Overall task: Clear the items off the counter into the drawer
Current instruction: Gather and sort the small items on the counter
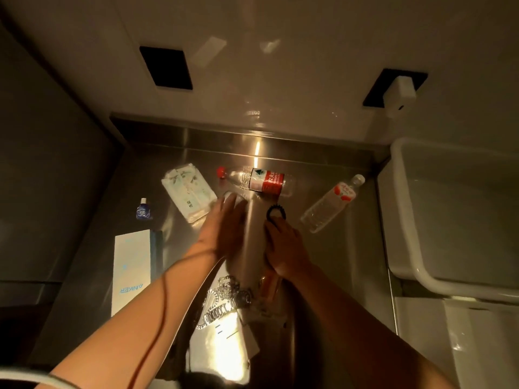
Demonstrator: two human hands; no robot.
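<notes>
Reaching: both hands are seen stretched over a steel worktop [323, 276] under dim warm light.
Left hand [224, 220]: fingers are held straight and flat, blurred, laid at the near edge of a tissue pack [188, 192]; nothing is gripped.
Right hand [283, 245]: fingertips are set on a black coiled hair tie [276, 212]; whether the tie is pinched cannot be told.
Red-label bottle [259, 179]: laid on its side near the back of the worktop, red cap to the left, just beyond both hands.
Clear bottle [332, 203]: laid at a slant to the right of the hair tie, clear cap pointing to the back corner.
Tissue pack: laid flat left of the red-label bottle, its near corner touched by the left hand.
Small blue bottle [144, 211]: placed well left of the hands, near the worktop's left edge.
White box [132, 273]: laid flat at the front left, marked ANKER in blue.
Chains [224, 299]: silver links are heaped between the forearms, on a pale sheet [222, 352] that glares in the light.
Orange item [271, 284]: partly hidden beneath the right wrist; too blurred to identify.
White tub [407, 262]: set to the right of the worktop.
Wall [280, 80]: two black panels are mounted on it; a white plug [398, 94] is fitted in the right one.
</notes>
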